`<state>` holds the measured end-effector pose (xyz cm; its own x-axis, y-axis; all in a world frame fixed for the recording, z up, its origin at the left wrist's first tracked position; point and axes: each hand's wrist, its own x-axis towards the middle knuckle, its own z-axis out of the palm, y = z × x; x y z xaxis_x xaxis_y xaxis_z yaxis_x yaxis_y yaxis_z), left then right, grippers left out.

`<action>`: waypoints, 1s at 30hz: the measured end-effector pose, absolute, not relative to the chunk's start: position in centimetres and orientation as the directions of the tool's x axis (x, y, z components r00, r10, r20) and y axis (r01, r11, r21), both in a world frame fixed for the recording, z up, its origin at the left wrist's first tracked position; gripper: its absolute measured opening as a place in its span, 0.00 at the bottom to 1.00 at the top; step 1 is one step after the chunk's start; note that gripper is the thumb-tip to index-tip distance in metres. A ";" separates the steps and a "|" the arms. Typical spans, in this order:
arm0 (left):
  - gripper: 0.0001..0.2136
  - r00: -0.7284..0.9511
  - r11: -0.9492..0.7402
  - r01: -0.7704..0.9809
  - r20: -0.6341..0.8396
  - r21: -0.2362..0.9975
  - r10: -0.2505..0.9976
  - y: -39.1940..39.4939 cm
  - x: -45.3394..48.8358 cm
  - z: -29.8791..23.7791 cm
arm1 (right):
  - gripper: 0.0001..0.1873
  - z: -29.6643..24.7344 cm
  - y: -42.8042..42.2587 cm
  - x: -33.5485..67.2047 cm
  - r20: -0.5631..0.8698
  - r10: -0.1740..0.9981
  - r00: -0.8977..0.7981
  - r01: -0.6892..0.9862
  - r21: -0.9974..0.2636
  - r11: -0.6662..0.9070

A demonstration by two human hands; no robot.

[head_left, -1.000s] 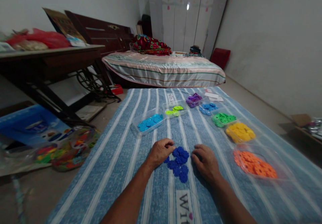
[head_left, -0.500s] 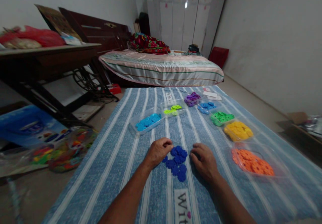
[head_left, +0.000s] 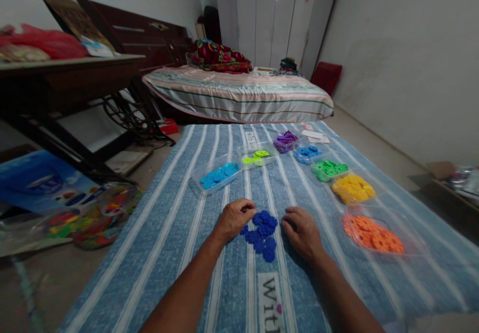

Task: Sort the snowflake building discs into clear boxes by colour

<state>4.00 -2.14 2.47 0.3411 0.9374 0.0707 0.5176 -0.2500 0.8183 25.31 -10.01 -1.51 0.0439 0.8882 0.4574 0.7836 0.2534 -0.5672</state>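
Several dark blue flower-shaped plastic discs (head_left: 264, 228) lie in a loose pile on the striped cloth between my two hands. At the pile's upper left edge is my left hand (head_left: 236, 217), its thumb and forefinger bent together. Whatever those fingertips may pinch is too small to make out. My right hand (head_left: 302, 230) rests on the cloth just right of the pile, apart from it. Its fingers are loosely bent, the thumb stands off from the forefinger, and no disc shows in it.
Clear plastic boxes curve around the pile, holding light blue (head_left: 219, 175), yellow-green (head_left: 256, 157), purple (head_left: 286, 141), blue (head_left: 307, 154), green (head_left: 330, 169), yellow (head_left: 354, 188) and orange discs (head_left: 374, 234). White cards (head_left: 315, 136) lie at the far edge; a bed (head_left: 239, 93) stands beyond.
The view has tilted slightly, so everything sits a little higher in the picture. Both hands and the blue pile keep nearly the same places relative to each other.
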 end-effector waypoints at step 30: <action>0.09 0.338 -0.262 0.524 0.084 0.811 0.937 -2.1 4.0 2.8 | 0.09 -1.3 -10.1 25.1 0.485 0.872 0.057 0.786 -0.560 0.261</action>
<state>3.99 -2.10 2.81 0.3377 0.9375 0.0844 0.5240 -0.2617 0.8106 25.06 -10.06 -1.28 0.0565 0.8724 0.4855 0.7863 0.2607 -0.5601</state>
